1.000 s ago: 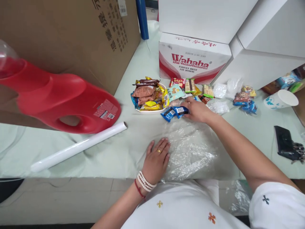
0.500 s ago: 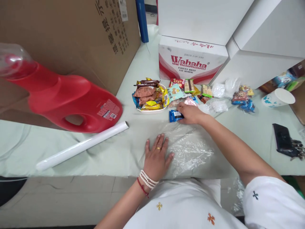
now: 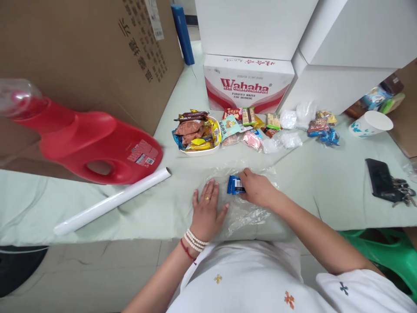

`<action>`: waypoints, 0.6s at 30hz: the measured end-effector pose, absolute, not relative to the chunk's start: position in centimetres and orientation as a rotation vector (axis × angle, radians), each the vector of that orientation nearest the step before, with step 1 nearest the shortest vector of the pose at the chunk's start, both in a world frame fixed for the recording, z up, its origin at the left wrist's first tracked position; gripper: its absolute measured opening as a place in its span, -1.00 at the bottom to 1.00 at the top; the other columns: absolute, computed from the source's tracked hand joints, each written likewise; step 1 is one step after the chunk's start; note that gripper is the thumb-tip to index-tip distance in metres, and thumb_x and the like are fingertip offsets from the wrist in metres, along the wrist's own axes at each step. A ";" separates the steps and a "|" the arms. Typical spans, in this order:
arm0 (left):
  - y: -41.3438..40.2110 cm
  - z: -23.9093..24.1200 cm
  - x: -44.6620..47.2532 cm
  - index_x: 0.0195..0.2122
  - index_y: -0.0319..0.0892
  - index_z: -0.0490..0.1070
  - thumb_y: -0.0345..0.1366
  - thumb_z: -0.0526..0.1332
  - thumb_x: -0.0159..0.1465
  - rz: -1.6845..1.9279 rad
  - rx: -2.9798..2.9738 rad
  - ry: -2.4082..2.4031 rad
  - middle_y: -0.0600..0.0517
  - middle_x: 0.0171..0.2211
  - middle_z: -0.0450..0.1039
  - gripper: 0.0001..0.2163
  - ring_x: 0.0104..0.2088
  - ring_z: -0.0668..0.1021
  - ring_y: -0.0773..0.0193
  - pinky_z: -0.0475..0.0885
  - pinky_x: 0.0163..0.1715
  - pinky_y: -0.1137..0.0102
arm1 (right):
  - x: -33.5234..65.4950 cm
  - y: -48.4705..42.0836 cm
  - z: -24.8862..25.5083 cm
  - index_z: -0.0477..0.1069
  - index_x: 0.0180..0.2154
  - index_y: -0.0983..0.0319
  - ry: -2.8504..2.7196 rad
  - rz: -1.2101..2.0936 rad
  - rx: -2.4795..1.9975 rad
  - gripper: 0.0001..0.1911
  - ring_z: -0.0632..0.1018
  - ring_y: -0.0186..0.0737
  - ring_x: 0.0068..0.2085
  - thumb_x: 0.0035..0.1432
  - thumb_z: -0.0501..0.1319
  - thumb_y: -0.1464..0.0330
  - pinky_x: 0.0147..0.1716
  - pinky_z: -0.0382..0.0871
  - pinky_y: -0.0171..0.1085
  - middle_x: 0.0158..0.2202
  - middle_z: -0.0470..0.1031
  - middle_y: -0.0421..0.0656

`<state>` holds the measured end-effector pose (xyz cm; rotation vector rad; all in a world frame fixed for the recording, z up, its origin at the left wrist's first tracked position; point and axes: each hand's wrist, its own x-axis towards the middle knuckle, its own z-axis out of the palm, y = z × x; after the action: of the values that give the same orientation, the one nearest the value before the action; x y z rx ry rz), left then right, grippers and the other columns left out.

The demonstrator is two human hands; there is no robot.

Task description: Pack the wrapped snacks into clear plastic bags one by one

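Between the fingers of my right hand is a small blue snack packet with a white label, held over a sheet of clear plastic film. My left hand lies flat with spread fingers at the film's left side, wearing a ring and bead bracelets. Behind my hands stands a white bowl heaped with wrapped snacks. Right of the bowl lie more wrapped snacks and several clear plastic-wrapped bundles.
To the left are a red detergent bottle, a white roll and a large cardboard box. A Wahaba-style red and white carton stands at the back. A paper cup, a black phone-like object and keys lie right.
My right hand has brought the blue packet from beside the snack pile toward me, over the film. My left hand stays flat on the table. The camera view has shifted slightly.
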<state>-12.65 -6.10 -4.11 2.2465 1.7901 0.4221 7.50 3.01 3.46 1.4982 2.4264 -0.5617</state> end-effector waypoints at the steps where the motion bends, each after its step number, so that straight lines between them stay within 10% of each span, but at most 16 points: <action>1: -6.3 -4.1 -13.0 0.44 -0.20 0.07 -0.14 0.07 0.43 0.439 2.244 1.785 -0.30 0.44 0.11 -0.41 0.43 0.23 -0.09 0.00 0.37 -0.18 | 7.5 2.9 3.3 0.37 0.06 0.24 2.437 -0.583 1.503 -0.57 0.62 0.00 -0.14 0.19 0.34 0.28 -0.31 0.34 -0.22 0.08 0.42 0.05; 18: -5.9 -4.0 -17.8 0.27 -0.08 0.37 -0.24 0.03 0.47 0.375 2.408 1.585 -0.13 0.30 0.39 -0.61 0.32 0.42 0.01 0.02 0.36 -0.11 | 20.2 -9.4 -1.2 0.44 -0.19 0.18 2.906 -0.959 1.583 -0.83 0.47 -0.13 -0.20 0.45 0.09 0.38 -0.19 0.40 -0.14 -0.23 0.51 -0.07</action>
<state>-17.77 -5.86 -4.00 2.4078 1.5846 0.3749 20.25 -9.35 -1.16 1.5832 2.9064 -0.9586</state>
